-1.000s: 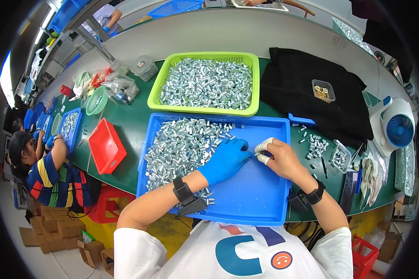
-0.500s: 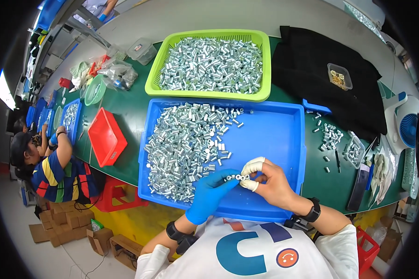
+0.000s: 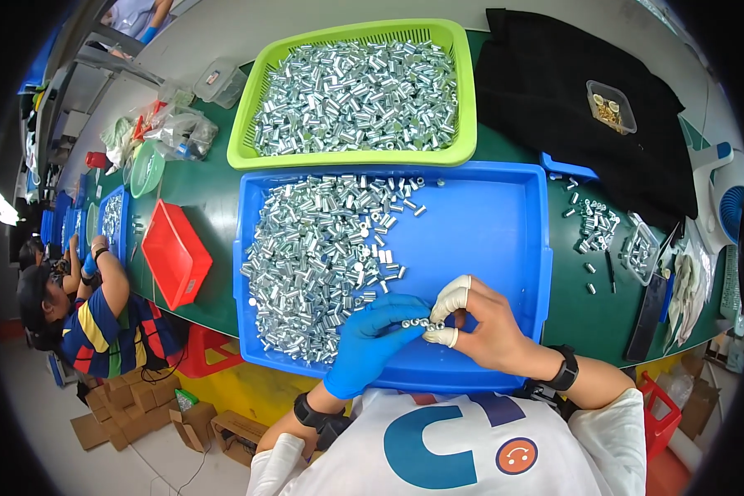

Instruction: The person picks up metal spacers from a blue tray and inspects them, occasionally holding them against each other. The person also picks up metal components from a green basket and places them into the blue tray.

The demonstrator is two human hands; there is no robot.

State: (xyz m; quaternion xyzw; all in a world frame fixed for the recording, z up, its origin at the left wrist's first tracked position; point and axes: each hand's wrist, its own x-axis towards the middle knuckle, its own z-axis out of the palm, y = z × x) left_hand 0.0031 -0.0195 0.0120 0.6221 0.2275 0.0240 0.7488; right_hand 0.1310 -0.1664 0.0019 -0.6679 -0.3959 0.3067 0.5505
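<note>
Over the near side of a blue tray (image 3: 484, 227), my two hands meet around a short row of small hollow metal sleeves (image 3: 420, 323), their round ends facing up. My left hand (image 3: 365, 345), in a blue glove, pinches the row from the left. White finger cots cover the thumb and a fingertip of my right hand (image 3: 498, 332), closed on the row's right end. A thick heap of loose metal sleeves (image 3: 310, 256) fills the tray's left half, and a few stragglers lie toward its middle.
Behind the tray stands a lime-green basket (image 3: 466, 107) full of sleeves. A red tray (image 3: 174, 256) sits left. On the right are loose sleeves (image 3: 595, 225), a small clear box (image 3: 639, 252), black cloth (image 3: 537, 83) and a fan (image 3: 729, 207). A co-worker (image 3: 99, 322) sits at far left.
The whole view has shifted slightly as my head moved. My left fingers have shifted along the sleeves, and my hands stay together over the tray's near side.
</note>
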